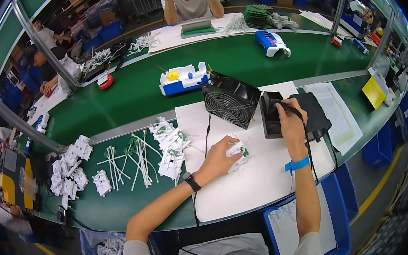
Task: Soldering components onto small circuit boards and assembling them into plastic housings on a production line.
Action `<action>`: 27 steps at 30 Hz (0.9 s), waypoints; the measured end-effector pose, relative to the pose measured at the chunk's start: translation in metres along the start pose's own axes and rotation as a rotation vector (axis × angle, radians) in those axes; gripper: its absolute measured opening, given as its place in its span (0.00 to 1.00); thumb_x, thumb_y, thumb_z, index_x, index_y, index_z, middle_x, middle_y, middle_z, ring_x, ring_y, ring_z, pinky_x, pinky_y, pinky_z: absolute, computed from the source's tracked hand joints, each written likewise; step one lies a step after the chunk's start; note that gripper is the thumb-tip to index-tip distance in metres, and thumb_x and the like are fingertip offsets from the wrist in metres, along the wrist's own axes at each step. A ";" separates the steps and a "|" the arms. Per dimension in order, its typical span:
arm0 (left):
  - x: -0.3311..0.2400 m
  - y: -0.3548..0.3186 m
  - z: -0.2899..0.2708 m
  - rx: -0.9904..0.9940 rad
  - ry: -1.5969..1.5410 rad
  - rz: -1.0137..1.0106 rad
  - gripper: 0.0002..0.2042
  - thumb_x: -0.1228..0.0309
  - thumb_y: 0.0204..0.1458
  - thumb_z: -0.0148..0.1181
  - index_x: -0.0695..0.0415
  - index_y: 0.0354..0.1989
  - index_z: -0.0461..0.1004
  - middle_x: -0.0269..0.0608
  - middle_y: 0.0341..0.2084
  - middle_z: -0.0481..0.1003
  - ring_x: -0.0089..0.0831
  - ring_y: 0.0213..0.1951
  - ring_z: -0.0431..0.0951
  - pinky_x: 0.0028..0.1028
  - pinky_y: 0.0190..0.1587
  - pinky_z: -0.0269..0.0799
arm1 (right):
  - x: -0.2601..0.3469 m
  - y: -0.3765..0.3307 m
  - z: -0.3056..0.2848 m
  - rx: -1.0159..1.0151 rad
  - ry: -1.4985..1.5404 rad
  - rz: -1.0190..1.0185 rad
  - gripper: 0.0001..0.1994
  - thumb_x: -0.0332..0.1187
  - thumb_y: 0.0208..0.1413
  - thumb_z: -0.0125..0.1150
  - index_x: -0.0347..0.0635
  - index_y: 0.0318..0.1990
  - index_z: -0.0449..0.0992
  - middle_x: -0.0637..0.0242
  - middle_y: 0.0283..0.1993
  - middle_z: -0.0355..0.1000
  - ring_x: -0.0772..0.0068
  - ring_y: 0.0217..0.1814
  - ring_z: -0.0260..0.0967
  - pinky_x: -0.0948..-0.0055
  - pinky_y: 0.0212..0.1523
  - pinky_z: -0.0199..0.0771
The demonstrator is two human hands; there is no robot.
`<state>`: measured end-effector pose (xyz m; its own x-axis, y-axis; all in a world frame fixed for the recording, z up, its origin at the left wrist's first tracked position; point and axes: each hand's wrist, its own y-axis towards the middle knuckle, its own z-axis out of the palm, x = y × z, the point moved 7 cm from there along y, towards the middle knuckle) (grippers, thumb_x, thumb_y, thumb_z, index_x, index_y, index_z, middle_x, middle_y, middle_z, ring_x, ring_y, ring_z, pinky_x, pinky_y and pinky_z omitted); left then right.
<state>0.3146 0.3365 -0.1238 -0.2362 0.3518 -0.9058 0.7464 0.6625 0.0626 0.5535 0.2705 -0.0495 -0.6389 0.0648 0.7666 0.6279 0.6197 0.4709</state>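
Observation:
My left hand [218, 160] holds a white plastic part with a small green circuit board [239, 157] down on the white work sheet [229, 195]. The thumb and fingers close around its left side. At the front of a black box [310, 111], my right hand [292, 121] grips a dark corded tool [290, 107]; its tip is hidden inside the box, so I cannot make out its kind. A black cable runs down past my right wrist. Left of the box stands a black fan with a round wire guard [230, 103].
White plastic parts [175, 144] are heaped left of the sheet, beside thin white wired strips [143, 163] and another pile of parts [71, 168]. Beyond lie a blue-and-white housing [184, 79] and papers [332, 113]. Blue bins [339, 236] stand low right. A person [192, 2] sits opposite.

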 end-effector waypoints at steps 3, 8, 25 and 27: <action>-0.009 0.000 -0.001 -0.056 0.318 0.126 0.25 0.68 0.55 0.67 0.66 0.60 0.71 0.56 0.52 0.77 0.54 0.51 0.76 0.40 0.57 0.72 | 0.016 -0.009 -0.020 -0.141 -0.025 -0.095 0.06 0.28 0.62 0.66 0.36 0.41 0.76 0.59 0.27 0.78 0.70 0.28 0.76 0.72 0.31 0.74; -0.020 -0.016 -0.008 -0.119 0.458 0.180 0.31 0.64 0.56 0.67 0.66 0.66 0.68 0.54 0.56 0.73 0.50 0.59 0.69 0.40 0.63 0.65 | 0.017 -0.050 -0.043 -0.232 0.261 -0.092 0.05 0.23 0.61 0.66 0.36 0.40 0.75 0.69 0.30 0.75 0.80 0.29 0.72 0.79 0.32 0.71; -0.014 -0.055 -0.021 0.115 0.620 0.342 0.27 0.77 0.52 0.62 0.51 0.63 0.72 0.54 0.67 0.63 0.57 0.70 0.60 0.51 0.72 0.57 | -0.017 -0.114 -0.003 0.103 0.651 0.078 0.06 0.22 0.62 0.59 0.37 0.38 0.66 0.67 0.25 0.69 0.83 0.23 0.63 0.81 0.27 0.62; -0.014 -0.055 -0.021 0.122 0.624 0.344 0.27 0.77 0.51 0.62 0.50 0.63 0.73 0.53 0.67 0.63 0.57 0.70 0.60 0.51 0.73 0.57 | -0.018 -0.115 0.002 0.163 0.597 0.105 0.06 0.21 0.61 0.61 0.35 0.38 0.68 0.66 0.25 0.72 0.82 0.23 0.68 0.81 0.28 0.66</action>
<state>0.2644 0.3091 -0.1059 -0.2593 0.8633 -0.4330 0.8978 0.3807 0.2213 0.4915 0.1993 -0.1181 -0.1894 -0.2865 0.9392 0.5677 0.7484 0.3428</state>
